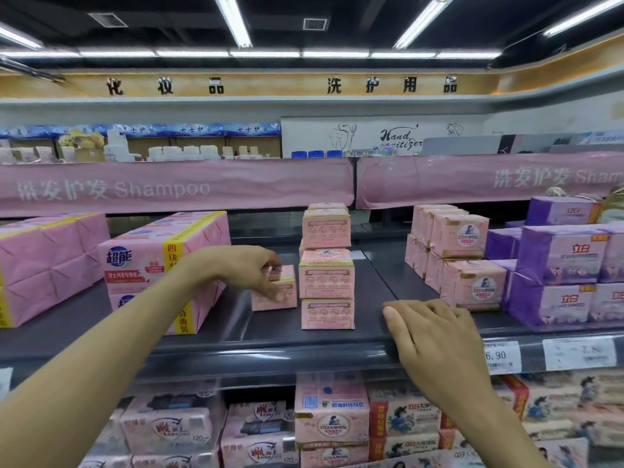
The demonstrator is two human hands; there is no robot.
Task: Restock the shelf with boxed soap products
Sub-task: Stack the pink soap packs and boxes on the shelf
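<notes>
Head view: the left hand (251, 270) is gripping a small pink soap box (285, 300) mid-shelf on the dark shelf (202, 339), just left of the stack of matching boxes (327, 275). The right hand (435, 329) is lying flat, fingers relaxed, on the shelf's front edge.

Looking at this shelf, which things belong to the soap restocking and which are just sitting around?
In the job: small pink cardboard soap box, gripped by the left hand; stack of matching pink boxes beside it; dark grey metal shelf, the right hand resting on its front edge.
Just sitting there: large pink paper-wrapped multipacks; purple wrapped packs; white price tags.
</notes>
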